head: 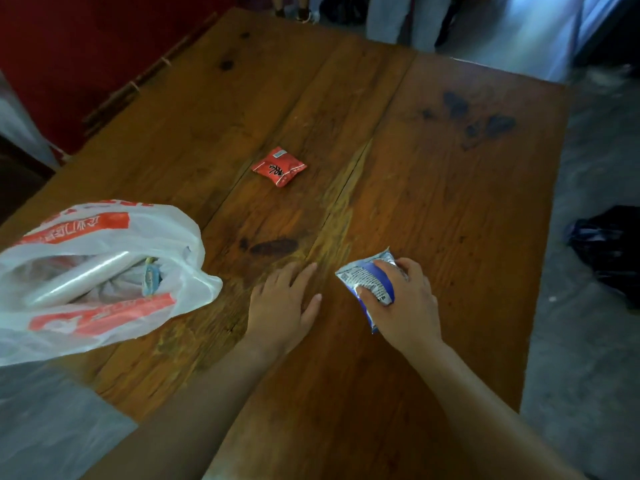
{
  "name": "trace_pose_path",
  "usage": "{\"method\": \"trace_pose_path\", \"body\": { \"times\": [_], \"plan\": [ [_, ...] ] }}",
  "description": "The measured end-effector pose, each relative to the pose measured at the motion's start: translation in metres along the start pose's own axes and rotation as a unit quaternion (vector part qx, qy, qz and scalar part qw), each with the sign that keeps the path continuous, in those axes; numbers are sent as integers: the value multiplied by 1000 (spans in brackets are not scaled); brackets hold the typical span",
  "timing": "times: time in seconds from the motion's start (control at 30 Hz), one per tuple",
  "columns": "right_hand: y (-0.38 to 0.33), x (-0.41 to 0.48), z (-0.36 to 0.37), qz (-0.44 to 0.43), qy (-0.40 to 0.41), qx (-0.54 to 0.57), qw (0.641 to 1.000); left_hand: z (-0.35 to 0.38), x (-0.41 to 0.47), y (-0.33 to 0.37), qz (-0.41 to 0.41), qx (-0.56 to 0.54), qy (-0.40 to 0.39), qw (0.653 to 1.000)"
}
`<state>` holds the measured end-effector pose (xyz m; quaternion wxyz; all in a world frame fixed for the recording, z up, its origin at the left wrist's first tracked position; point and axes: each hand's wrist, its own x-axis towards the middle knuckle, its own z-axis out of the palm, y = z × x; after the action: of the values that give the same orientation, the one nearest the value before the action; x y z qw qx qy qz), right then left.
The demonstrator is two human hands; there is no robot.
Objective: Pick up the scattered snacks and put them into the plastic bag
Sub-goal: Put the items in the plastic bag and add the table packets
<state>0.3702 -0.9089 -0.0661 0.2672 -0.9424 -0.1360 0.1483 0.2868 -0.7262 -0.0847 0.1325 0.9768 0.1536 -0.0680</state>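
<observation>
A white plastic bag [104,271] with red print lies open at the left edge of the wooden table [433,188], and a small blue packet [151,279] shows inside its mouth. My right hand [405,303] grips a blue and silver snack packet [367,277] near the middle of the table, fingers curled round it. My left hand [284,299] rests flat on the wood just right of the bag, fingers straight and holding nothing. A red snack packet [278,167] lies alone farther out, beyond both hands.
A dark bag [609,251] lies on the grey floor off the table's right edge. A red wall [86,46] runs along the far left. People's legs [391,15] stand past the table's far end.
</observation>
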Motion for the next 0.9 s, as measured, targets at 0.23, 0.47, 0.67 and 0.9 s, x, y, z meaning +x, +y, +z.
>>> {"method": "trace_pose_path", "body": {
  "times": [0.23, 0.47, 0.67, 0.9],
  "plan": [
    [-55, 8, 21, 47, 67, 6, 997, -54, 81, -45, 53, -29, 39, 997],
    [-92, 37, 52, 74, 52, -23, 996, -71, 142, -90, 86, -8, 42, 995],
    [-87, 47, 53, 96, 41, -52, 993, -65, 205, -90, 79, -17, 34, 996],
    [-85, 48, 55, 109, 39, -3, 993, -44, 217, -83, 100, -5, -28, 995]
  ]
}}
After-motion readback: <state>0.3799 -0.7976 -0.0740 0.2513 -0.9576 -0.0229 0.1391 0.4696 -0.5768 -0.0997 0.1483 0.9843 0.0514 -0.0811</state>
